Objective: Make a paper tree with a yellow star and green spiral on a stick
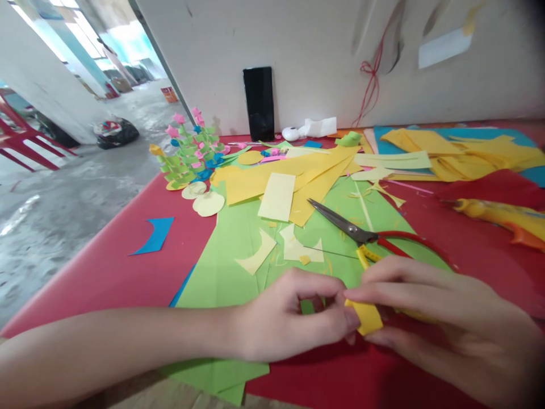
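Both my hands meet low in the picture over a red table cover (106, 267). My left hand (285, 318) is closed in a pinch on one end of a small folded yellow paper piece (368, 318). My right hand (438, 324) is closed on the same yellow piece from the other side, fingers pressed together. Just beyond the hands lie red-handled scissors (361, 230), shut, on a sheet of green paper (230, 267).
Yellow paper strips (276, 196), pale round cut-outs (208, 203) and a blue scrap (155, 236) lie about. A paper flower model (189, 150) stands at the table's far left. A black phone (259, 102) leans on the wall. An orange-yellow glue gun (502, 218) lies at right.
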Available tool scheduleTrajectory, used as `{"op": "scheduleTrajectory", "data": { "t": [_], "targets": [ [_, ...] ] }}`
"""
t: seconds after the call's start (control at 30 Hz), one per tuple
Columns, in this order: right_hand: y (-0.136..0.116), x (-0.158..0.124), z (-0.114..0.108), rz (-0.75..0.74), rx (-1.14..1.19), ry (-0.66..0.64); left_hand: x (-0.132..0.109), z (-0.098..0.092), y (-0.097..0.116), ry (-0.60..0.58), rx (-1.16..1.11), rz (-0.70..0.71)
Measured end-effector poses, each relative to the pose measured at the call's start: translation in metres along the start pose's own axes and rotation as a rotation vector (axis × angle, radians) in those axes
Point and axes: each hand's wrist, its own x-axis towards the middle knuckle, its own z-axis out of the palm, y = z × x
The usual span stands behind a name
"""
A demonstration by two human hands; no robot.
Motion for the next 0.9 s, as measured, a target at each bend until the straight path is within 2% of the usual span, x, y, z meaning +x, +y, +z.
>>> {"op": "scheduleTrajectory", "data": {
  "t": [0.1, 0.2, 0.43, 0.6, 0.73, 0.9],
  "targets": [
    [0.004, -0.003, -0.005, -0.027, 0.029, -0.041, -0.001, 0.000, 0.000, 0.002, -0.020, -0.006],
    [0.005, -0.003, -0.007, -0.014, 0.028, -0.015, -0.001, 0.000, 0.000, 0.017, -0.054, 0.017],
    [-0.003, 0.003, 0.001, 0.058, -0.008, 0.059, 0.000, 0.001, 0.000, 0.097, 0.094, 0.088],
    [0.002, -0.007, 0.001, 0.108, 0.037, 0.061, 0.001, 0.003, -0.001, 0.191, 0.153, 0.141],
    [0.004, -0.012, 0.000, 0.159, 0.194, -0.038, 0.002, 0.003, -0.002, 0.251, 0.211, 0.160],
    [-0.002, -0.002, 0.000, 0.424, 0.439, -0.188, 0.002, 0.002, -0.003, 0.231, 0.291, 0.185]
  ]
}}
